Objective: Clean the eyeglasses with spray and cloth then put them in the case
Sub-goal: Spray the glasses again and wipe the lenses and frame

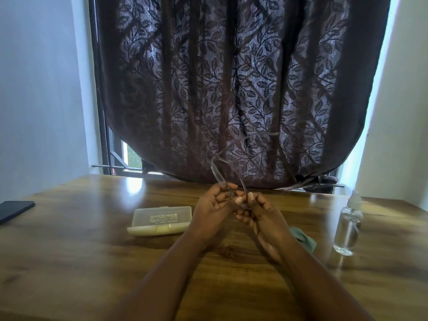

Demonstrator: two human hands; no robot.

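I hold the clear-framed eyeglasses (218, 172) above the middle of the wooden table (92, 262), their thin temples pointing up and to the right, blurred against the curtain. My left hand (214, 208) pinches the frame from the left. My right hand (260, 213) grips it from the right, fingertips touching the left hand's. The translucent case (161, 220) lies shut on the table, just left of my hands. A clear spray bottle (347, 228) stands upright at the right. The teal cloth (303, 236) lies between my right forearm and the bottle, partly hidden by the arm.
A dark phone (15, 210) lies at the table's far left edge. A dark leaf-patterned curtain (231, 89) hangs over the window right behind the table's far edge. White walls stand on both sides.
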